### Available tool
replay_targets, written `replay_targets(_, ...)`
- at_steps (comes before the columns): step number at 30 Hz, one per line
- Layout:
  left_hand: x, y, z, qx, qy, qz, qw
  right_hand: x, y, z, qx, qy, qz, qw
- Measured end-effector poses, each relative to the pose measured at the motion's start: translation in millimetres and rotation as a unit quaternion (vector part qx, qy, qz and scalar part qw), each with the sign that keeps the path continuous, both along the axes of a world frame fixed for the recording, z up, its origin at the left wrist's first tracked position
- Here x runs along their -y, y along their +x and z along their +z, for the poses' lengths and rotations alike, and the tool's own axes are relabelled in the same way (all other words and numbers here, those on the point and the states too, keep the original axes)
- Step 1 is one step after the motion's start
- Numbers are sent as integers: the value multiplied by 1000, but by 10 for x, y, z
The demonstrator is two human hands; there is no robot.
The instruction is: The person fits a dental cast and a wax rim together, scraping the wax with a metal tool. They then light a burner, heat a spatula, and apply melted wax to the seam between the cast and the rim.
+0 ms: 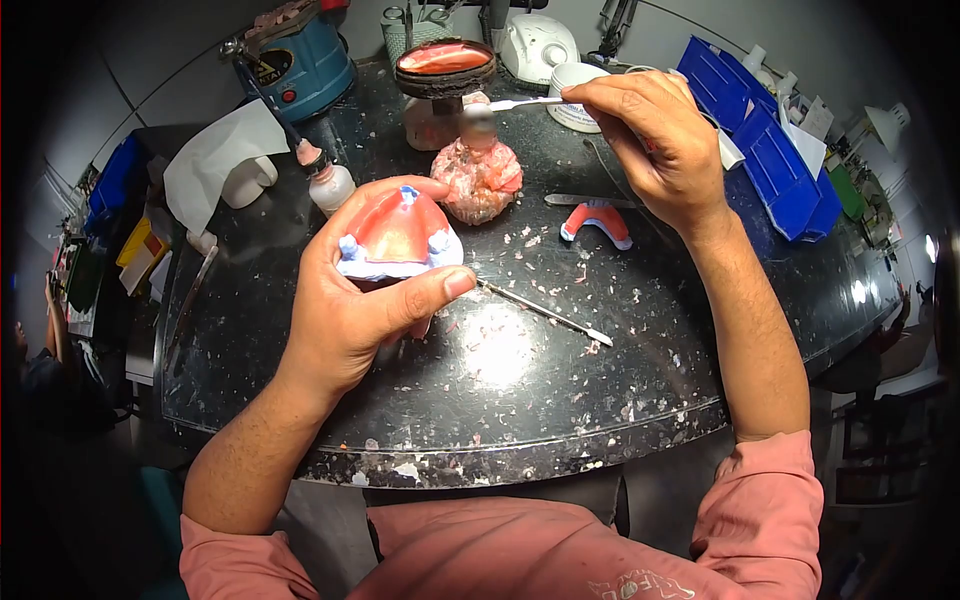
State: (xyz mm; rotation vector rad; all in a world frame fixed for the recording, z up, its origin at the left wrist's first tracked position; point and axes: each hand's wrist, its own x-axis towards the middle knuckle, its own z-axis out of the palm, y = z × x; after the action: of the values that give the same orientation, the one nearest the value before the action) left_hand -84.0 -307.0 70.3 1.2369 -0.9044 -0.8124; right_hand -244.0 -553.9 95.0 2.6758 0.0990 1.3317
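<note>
My left hand is closed around a pale blue dental cast, holding it up over the bench. Pink wax lines the cast's arch, and blue knobs stand up at its front and two back corners. Between the fingers of my right hand is a wax spatula, pointing left. Its blade is right by the top of a wax-smeared, round-bodied burner, just under the rim of a dark dish of pink wax.
A second metal spatula lies on the dark bench among wax scraps. Right of the burner rests a small pink-and-blue arch. Behind are a white tub, blue trays, a small bottle and a blue machine.
</note>
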Motion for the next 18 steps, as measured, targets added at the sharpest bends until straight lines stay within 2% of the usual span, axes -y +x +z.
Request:
replay_targets(6,-32,31,39,-29,2,-30,999,5,-1,3,6,-2,3,1000)
replay_targets(18,-32,20,57,-24,7,-21,999,10,2,10,9,-8,-1,1000)
